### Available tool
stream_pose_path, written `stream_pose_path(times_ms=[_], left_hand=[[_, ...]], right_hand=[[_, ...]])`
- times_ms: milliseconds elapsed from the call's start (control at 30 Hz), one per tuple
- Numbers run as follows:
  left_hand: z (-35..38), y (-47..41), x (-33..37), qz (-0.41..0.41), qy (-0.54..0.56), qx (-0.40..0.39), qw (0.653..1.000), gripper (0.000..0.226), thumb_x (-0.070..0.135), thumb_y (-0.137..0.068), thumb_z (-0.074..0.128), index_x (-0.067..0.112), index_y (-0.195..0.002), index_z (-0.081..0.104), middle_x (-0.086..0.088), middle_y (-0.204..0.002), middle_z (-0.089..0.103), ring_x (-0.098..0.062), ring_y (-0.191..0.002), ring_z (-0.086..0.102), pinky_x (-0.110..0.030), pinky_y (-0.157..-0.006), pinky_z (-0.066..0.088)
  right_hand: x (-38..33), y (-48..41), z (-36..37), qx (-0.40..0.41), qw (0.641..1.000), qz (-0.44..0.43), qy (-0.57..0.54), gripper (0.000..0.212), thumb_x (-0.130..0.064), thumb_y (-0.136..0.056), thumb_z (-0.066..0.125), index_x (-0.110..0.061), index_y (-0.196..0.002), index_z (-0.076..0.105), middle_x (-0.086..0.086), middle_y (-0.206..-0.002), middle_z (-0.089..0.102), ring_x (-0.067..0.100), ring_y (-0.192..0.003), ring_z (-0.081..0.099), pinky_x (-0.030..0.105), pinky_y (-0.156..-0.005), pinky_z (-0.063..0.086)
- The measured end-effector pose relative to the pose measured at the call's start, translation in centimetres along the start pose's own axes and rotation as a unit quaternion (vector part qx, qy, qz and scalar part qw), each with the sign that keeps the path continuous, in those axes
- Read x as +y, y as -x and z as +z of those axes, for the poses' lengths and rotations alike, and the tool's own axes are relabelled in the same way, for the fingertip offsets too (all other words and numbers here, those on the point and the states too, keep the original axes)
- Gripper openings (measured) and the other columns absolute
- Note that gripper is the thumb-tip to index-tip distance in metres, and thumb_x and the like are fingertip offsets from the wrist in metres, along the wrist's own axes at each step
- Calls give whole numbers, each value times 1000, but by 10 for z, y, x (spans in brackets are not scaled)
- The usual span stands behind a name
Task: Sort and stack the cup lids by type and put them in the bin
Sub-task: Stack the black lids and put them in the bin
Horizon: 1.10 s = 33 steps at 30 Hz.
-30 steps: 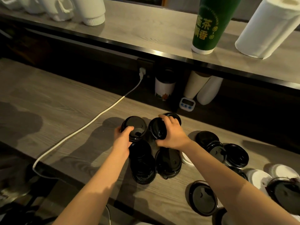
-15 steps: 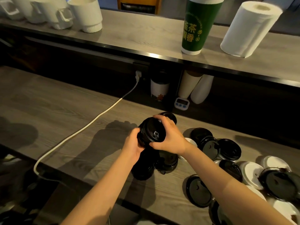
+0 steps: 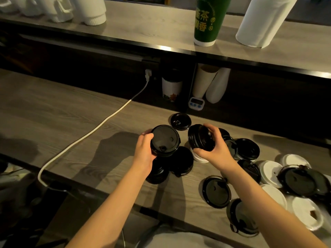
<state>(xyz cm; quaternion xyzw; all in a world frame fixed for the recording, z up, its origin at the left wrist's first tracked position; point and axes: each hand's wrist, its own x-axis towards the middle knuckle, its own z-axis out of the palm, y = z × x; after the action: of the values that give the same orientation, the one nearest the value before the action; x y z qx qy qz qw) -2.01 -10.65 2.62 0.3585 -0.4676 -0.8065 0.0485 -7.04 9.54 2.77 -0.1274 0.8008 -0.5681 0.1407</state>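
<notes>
The hands have drawn apart since a moment ago. The left hand [image 3: 143,153] grips a black lid [image 3: 164,138] held flat, and the right hand [image 3: 216,149] curls round a tilted stack of black lids [image 3: 198,138], both above the grey wood-grain table [image 3: 53,113]. Loose black lids [image 3: 248,149] lie below and beside them, with white lids [image 3: 270,173] to the right. A white cable [image 3: 100,125] crosses the table towards the dim upper shelf [image 3: 143,24], which bears a green cup [image 3: 207,20] and a paper roll [image 3: 263,22].

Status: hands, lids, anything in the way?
Left hand grips a black sip lid, face up. Right hand grips a tilted black lid stack. Loose lids litter the counter to the right; no bin in view.
</notes>
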Motion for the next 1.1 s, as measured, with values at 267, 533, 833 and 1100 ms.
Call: stream_pose_path(times_ms=[267, 533, 833, 1100], left_hand=[[1, 20, -36, -32, -27, -29, 999, 28, 22, -94, 45, 14, -117, 59, -9, -115, 64, -21, -107, 60, -34, -84, 52], [12, 43, -74, -77, -106, -73, 989, 30, 29, -94, 48, 20, -121, 58, -7, -114, 66, -21, -104, 63, -39, -82, 52], [10, 63, -71, -109, -41, -137, 984, 34, 37, -96, 42, 22, -122, 56, -3, -112, 66, -17, -103, 63, -30, -73, 51], [-5, 67, -69, -72, -73, -93, 990, 20, 12, -92, 48, 29, -102, 53, -6, -107, 61, -19, -96, 60, -34, -72, 50]], right_hand=[[8, 50, -4, 7, 999, -21, -25, 74, -30, -65, 74, -40, -128, 38, -19, -126, 46, -9, -116, 47, 8, -91, 41], [13, 72, 13, -27, 988, -86, 126, 80, -39, -60, 69, -35, -133, 36, -15, -123, 45, 8, -118, 39, 8, -101, 23], [18, 75, 16, -44, 961, -127, 241, 90, -47, -61, 61, -23, -143, 34, 2, -131, 44, 21, -116, 39, 26, -101, 28], [17, 66, 25, -125, 938, -151, 285, 100, -47, -63, 81, -27, -145, 30, 6, -141, 41, 26, -120, 37, 27, -102, 24]])
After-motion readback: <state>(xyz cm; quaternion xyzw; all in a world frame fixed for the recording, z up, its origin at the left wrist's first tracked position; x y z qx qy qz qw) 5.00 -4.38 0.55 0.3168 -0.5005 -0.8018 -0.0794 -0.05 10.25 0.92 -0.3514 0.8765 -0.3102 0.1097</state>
